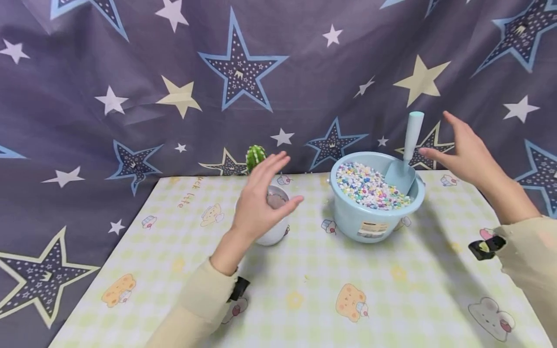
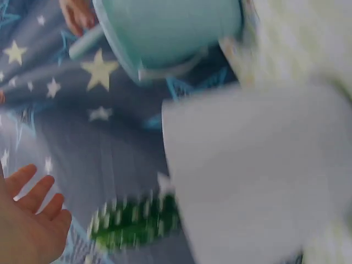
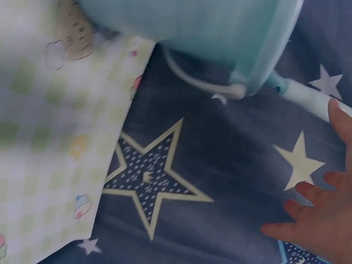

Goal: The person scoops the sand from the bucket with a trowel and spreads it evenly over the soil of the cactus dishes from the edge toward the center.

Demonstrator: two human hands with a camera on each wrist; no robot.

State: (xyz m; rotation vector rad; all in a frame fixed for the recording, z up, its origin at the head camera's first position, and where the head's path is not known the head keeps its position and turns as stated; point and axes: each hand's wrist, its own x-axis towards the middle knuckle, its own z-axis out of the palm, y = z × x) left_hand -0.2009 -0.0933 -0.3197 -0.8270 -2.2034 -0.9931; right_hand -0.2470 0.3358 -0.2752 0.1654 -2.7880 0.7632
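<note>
My left hand (image 1: 256, 203) is spread above and in front of a white pot (image 1: 275, 235), hiding much of it. Brown filling shows inside the pot's rim, and a green cactus (image 1: 255, 157) rises behind my fingers. In the left wrist view the white pot (image 2: 258, 170) looms large, with the hand apart from it. To the right stands a light blue bucket (image 1: 365, 224) of small multicoloured pebbles (image 1: 370, 188). A scoop (image 1: 413, 135) leans in it, handle up. My right hand (image 1: 470, 150) hovers beside that handle, thumb and fingers apart, holding nothing.
A checked tablecloth (image 1: 296, 275) with cartoon prints covers the table. Behind it hangs a dark curtain (image 1: 304, 92) patterned with stars. The bucket has a pale swing handle (image 3: 203, 82) hanging at its side. Dark straps and small devices sit at both wrists.
</note>
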